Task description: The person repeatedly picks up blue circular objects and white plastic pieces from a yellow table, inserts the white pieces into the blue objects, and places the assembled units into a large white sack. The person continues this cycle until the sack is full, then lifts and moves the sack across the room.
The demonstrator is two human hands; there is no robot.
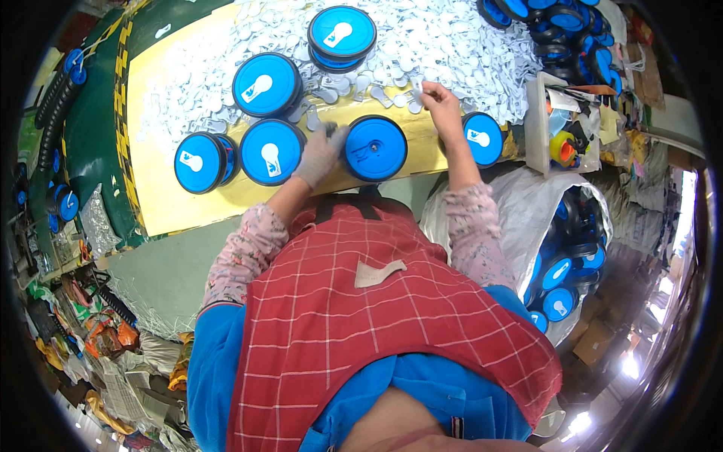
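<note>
A blue wheel with a black rim lies in front of me, its centre hole bare of any white piece. At its left edge is my left hand in a grey glove, slightly blurred, fingers apart and close to or touching the rim. My right hand is raised beyond the wheel's right side, thumb and fingers pinched on a small white label. Left of the gloved hand stands a blue wheel bearing a white keyhole-shaped label. Another labelled wheel sits by my right wrist.
A broad heap of loose white labels covers the far part of the yellow table. More labelled wheels stand to the left and behind. At right are a white bin, piled wheels and a white sack holding wheels.
</note>
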